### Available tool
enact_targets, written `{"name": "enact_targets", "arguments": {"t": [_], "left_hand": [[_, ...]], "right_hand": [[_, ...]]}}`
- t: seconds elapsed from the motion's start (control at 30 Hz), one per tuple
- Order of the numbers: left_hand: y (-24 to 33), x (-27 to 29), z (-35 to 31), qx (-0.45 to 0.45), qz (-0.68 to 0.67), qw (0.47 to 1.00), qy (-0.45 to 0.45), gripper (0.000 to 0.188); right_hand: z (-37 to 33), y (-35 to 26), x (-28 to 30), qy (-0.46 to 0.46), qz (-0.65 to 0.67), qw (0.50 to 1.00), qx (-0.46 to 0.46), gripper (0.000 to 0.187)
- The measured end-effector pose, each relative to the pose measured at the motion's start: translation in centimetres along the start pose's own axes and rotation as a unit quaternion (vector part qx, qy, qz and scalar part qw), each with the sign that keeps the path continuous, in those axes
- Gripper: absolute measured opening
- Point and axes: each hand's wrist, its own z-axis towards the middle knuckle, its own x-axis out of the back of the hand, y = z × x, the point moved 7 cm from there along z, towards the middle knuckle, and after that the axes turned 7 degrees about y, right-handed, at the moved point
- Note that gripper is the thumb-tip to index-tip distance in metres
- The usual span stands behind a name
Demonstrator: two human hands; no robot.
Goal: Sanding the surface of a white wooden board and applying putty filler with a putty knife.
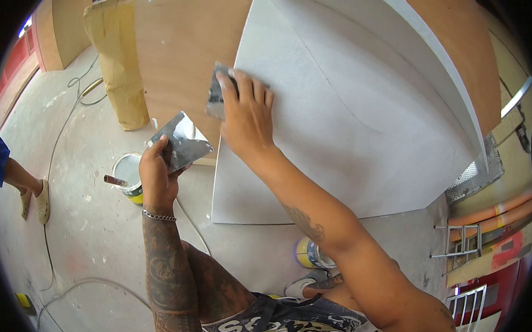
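Note:
My left hand (155, 174) is closed round a flat metal putty scraper (193, 149) that carries a lump of white filler near its upper corner. Fingers bent, my right hand (249, 116) grips a dark flat scraper (214, 100) with a smeared blade. That blade lies at the left edge of a large white panel (329, 127), over the seam with the brown wooden board (189, 45). Part of the right scraper is hidden under my fingers. Below my left hand an open can (138, 192) stands on the floor, a brown handle sticking out of it.
Another can (308, 252) stands near my feet, below the panel. Brown paper (122, 65) leans against the board. Cables (53, 157) run across the floor at left, where another person's legs (29, 182) show. Orange tubes (497, 216) and a small metal ladder (464, 243) are at right.

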Motion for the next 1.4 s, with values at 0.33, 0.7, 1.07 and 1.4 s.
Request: {"name": "enact_targets", "arguments": {"t": [0.33, 0.7, 1.07, 1.4], "left_hand": [[0.3, -0.2, -0.4, 0.011, 0.011, 1.000, 0.006, 0.033], [0.1, 0.2, 0.6, -0.006, 0.005, 1.000, -0.007, 0.030], [-0.1, 0.2, 0.7, 0.001, 0.008, 1.000, -0.022, 0.033], [0.2, 0.2, 0.4, -0.009, 0.012, 1.000, -0.012, 0.031]], "right_hand": [[4.3, 4.7, 5.7, 0.142, -0.027, 0.989, -0.041, 0.058], [2.1, 0.9, 2.1, 0.010, 0.028, 0.999, -0.027, 0.058], [2.7, 5.9, 4.6, 0.137, -0.075, 0.985, -0.075, 0.065], [-2.0, 3.5, 2.4, 0.044, 0.003, 0.995, -0.088, 0.055]]}}
